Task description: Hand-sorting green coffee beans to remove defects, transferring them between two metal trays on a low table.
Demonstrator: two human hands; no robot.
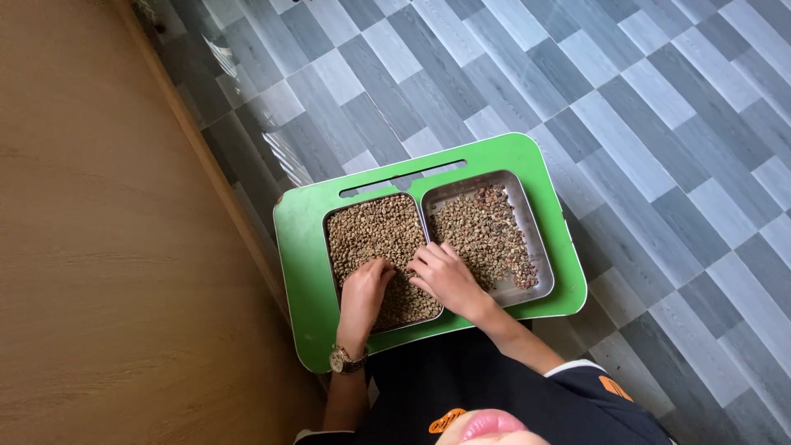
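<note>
Resting palm-down in the left metal tray (331,239), left hand (364,290) with fingers (381,268) curled loosely and tips sinking into the pale brown beans (371,231); gripping anything between them or not, impossible to tell, tips being half buried. Lying directly under and ahead of those fingertips, the beans, filling this tray nearly edge to edge.

Just beside, almost touching at the knuckles, right hand (446,276) reaching across the divide between the two trays, its fingers (420,262) bent and drawn together over the beans at the inner rim of the left tray; pinching a bean or merely pressing, not showing clearly. Spreading away from the back of that hand, the second lot of beans (482,231), mottled with darker pieces, lying thinner in the right metal tray (527,202), with bare metal showing along its far edge.

Sitting under both trays and framing them on all sides, a green lap table (301,272) with rounded corners and a long narrow slot (404,177) beyond the trays, farthest from the fingertips.

Circling the left wrist, behind the fingers, a gold-toned wristwatch (344,359). Trailing back from the right wrist, a bare forearm entering a dark sleeve (577,383) with white and orange trim.

Stretching out beyond the table, a grey patterned tile floor (659,99); running along the side of the left hand, a wooden surface (99,247).
</note>
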